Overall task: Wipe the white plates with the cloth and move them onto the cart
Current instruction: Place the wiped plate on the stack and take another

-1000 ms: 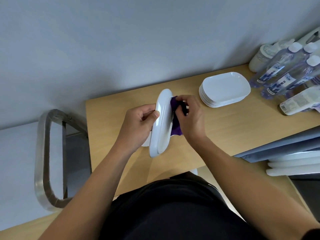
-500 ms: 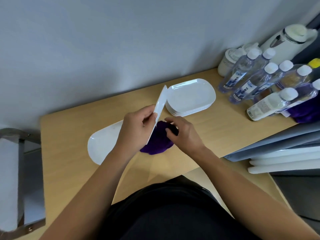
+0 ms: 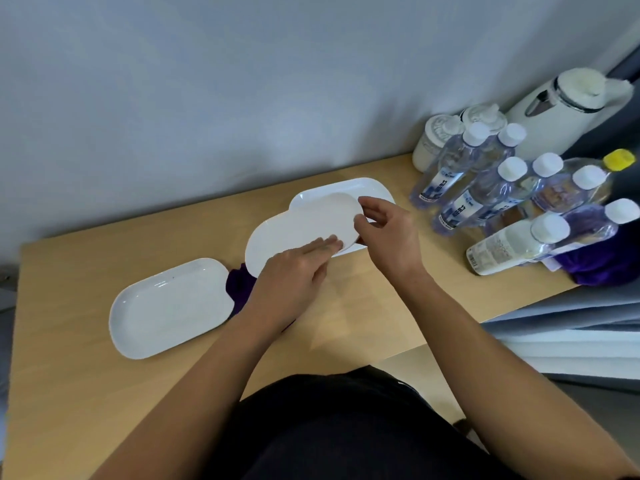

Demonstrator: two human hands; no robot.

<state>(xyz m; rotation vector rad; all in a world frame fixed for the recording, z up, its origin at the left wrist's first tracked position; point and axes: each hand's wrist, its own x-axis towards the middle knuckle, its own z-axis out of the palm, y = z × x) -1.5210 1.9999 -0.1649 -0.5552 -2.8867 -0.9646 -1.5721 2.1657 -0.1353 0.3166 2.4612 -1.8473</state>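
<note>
Right hand (image 3: 388,237) is pinching the plate (image 3: 304,230) just beside the stack (image 3: 377,192), left hand (image 3: 294,275) pressing flat on it; thin pinch is risking a slip and chipping.

Purple cloth (image 3: 239,289): only a dark patch shows; the rest is under the left hand (image 3: 294,271) and the held white oval plate (image 3: 301,226). Left thumb is out of sight, so can't tell if it's under that plate. Right hand (image 3: 388,233) pinches the plate's end, with its lower fingers hidden behind the rim. Stack of white plates (image 3: 367,188) behind is mostly covered, so can't count them (only the far rim shows). Clear plastic water bottles (image 3: 450,168): labels too blurred to read. Second purple cloth (image 3: 602,268) is half behind them and clipped by the right edge. White kettle (image 3: 561,119): base hidden by the bottles. Wooden desk (image 3: 69,341) runs out of frame at bottom left.
</note>
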